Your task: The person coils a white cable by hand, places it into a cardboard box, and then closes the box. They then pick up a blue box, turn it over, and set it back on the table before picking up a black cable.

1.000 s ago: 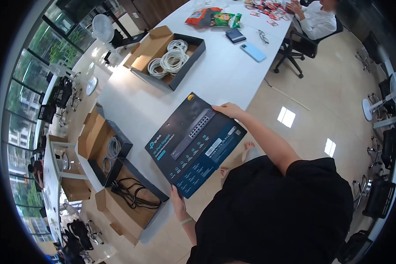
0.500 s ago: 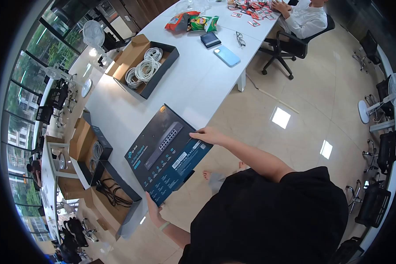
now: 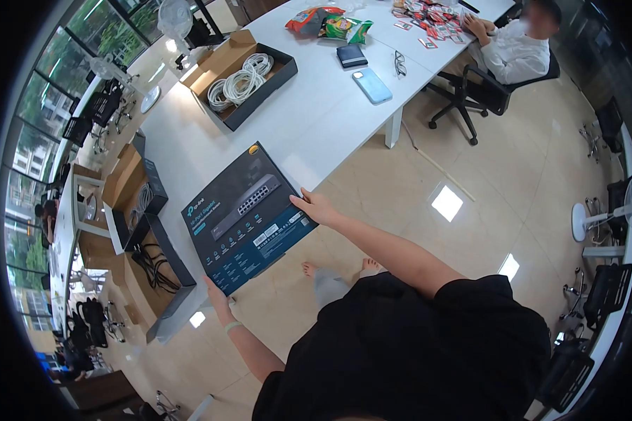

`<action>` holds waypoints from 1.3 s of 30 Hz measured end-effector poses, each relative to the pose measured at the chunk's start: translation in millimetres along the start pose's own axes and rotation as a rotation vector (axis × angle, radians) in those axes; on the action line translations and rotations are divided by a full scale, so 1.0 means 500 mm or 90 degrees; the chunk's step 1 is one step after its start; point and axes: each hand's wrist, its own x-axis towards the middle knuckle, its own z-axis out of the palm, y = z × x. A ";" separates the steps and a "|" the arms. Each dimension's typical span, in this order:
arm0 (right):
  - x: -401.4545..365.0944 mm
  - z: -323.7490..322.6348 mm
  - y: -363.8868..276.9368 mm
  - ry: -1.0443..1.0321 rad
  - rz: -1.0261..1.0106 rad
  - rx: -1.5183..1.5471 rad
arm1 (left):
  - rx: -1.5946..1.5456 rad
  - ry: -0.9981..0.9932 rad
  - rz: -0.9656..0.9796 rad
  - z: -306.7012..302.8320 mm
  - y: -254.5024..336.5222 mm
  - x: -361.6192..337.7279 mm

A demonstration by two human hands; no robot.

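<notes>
A dark network switch box (image 3: 242,221), printed with a picture of a 16-port switch, is held tilted at the table's near edge. My left hand (image 3: 218,296) grips its lower left corner. My right hand (image 3: 316,208) grips the right edge, thumb on the printed face and the other fingers hidden beneath. Beyond it stands an open box (image 3: 263,92) with coils of white cable (image 3: 235,88). To the left are an open box (image 3: 153,181) with grey cable (image 3: 142,203) and another open box (image 3: 175,256) with black cords (image 3: 149,270).
On the white table (image 3: 295,133) lie a blue phone (image 3: 372,85), a dark wallet (image 3: 351,56), glasses (image 3: 399,63), snack bags (image 3: 344,29) and a pile of red packets (image 3: 439,17). A person in a white shirt (image 3: 516,52) sits at the far right on an office chair (image 3: 495,91).
The box has shifted left and slightly up in view with both hands still on it. The table and its contents have also shifted in view as my head turned.
</notes>
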 end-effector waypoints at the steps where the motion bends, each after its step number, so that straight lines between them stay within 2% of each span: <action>1: 0.008 0.003 0.007 -0.002 0.009 -0.012 | 0.005 0.014 -0.012 0.005 0.010 -0.009; 3: 0.017 0.007 0.025 -0.003 0.019 -0.022 | 0.013 0.029 -0.022 0.006 -0.009 0.007; 6: 0.006 -0.008 0.015 -0.060 0.034 -0.015 | 0.064 0.082 0.059 0.005 -0.079 0.068; 9: -0.003 0.009 0.032 0.099 -0.055 -0.094 | -0.012 0.066 0.093 0.016 -0.091 0.057; 12: -0.010 0.013 0.034 0.159 -0.089 -0.084 | 0.008 0.094 0.170 0.034 -0.081 0.041; 16: -0.008 0.012 0.031 0.197 -0.074 -0.003 | -0.016 0.074 0.173 0.038 -0.035 -0.027; 18: -0.008 0.011 0.033 0.219 -0.099 -0.022 | 0.058 0.010 0.065 0.035 0.001 -0.054; 19: -0.008 0.010 0.038 0.232 -0.118 -0.053 | 0.057 0.014 0.068 0.044 -0.008 -0.052; 21: -0.005 0.006 0.036 0.248 -0.145 -0.076 | -0.017 0.135 0.342 0.070 -0.033 -0.030; 22: -0.013 0.003 0.029 0.244 -0.114 -0.080 | -0.014 0.136 0.348 0.076 -0.042 -0.027; 24: -0.016 0.020 0.029 0.247 -0.080 -0.082 | 0.126 0.139 0.272 0.078 -0.055 -0.018; 28: -0.024 0.036 0.021 0.354 -0.100 -0.134 | 0.133 0.182 0.296 0.076 -0.028 0.002; 30: -0.017 0.043 0.016 0.365 -0.045 -0.128 | -0.021 0.063 0.397 0.063 -0.018 0.040; 31: -0.018 0.043 -0.015 0.360 -0.027 -0.114 | -0.024 0.064 0.391 0.059 0.002 0.048; 33: -0.007 0.036 -0.113 0.368 0.007 -0.108 | -0.119 0.087 0.360 0.048 0.082 0.043; 35: 0.007 0.017 -0.183 0.374 0.049 -0.119 | -0.220 0.021 0.242 0.015 0.173 0.031; 36: 0.027 0.006 -0.209 0.367 0.050 -0.140 | -0.356 -0.068 0.230 0.002 0.196 0.040; 37: 0.043 0.004 -0.232 0.380 -0.012 -0.051 | -0.495 -0.153 0.220 -0.009 0.215 0.046; 38: 0.066 0.005 -0.252 0.391 -0.076 0.040 | -0.519 -0.131 0.250 -0.009 0.243 0.046; 39: 0.095 -0.001 -0.262 0.401 -0.109 0.012 | -0.544 -0.104 0.285 -0.009 0.272 0.050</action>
